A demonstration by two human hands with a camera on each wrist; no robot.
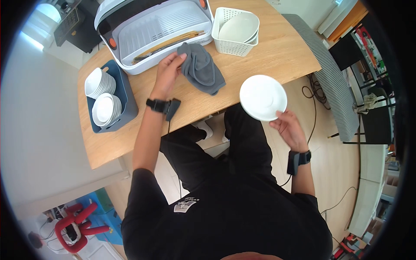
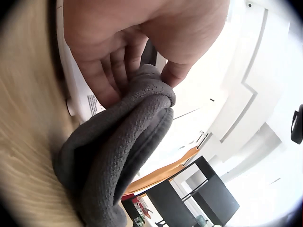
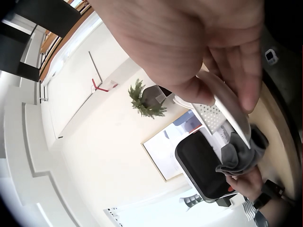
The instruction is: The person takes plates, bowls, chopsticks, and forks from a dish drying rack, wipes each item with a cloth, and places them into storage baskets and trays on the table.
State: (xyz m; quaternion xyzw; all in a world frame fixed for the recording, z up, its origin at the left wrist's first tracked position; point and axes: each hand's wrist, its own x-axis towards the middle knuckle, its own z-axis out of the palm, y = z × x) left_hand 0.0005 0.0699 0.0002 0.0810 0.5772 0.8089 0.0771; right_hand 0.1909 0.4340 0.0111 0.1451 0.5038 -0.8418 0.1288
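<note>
My left hand (image 1: 168, 73) pinches a crumpled grey cloth (image 1: 200, 69) by one end, close over the wooden table. In the left wrist view the cloth (image 2: 128, 127) hangs in thick folds from between thumb and fingers. My right hand (image 1: 289, 129) holds a white plate (image 1: 262, 96) by its rim, thumb on the upper face, out past the table's front edge. Seen from the right wrist, the plate (image 3: 227, 106) appears nearly edge-on between thumb and fingers. Cloth and plate are apart.
A dish rack box (image 1: 160, 26) with chopsticks along its front stands at the back. Beside it, a white perforated basket (image 1: 236, 47) contains white dishes. On the left, a blue bin (image 1: 125, 104) holds stacked white bowls (image 1: 104, 108). A striped bench (image 1: 325, 69) stands right of the table (image 1: 277, 56).
</note>
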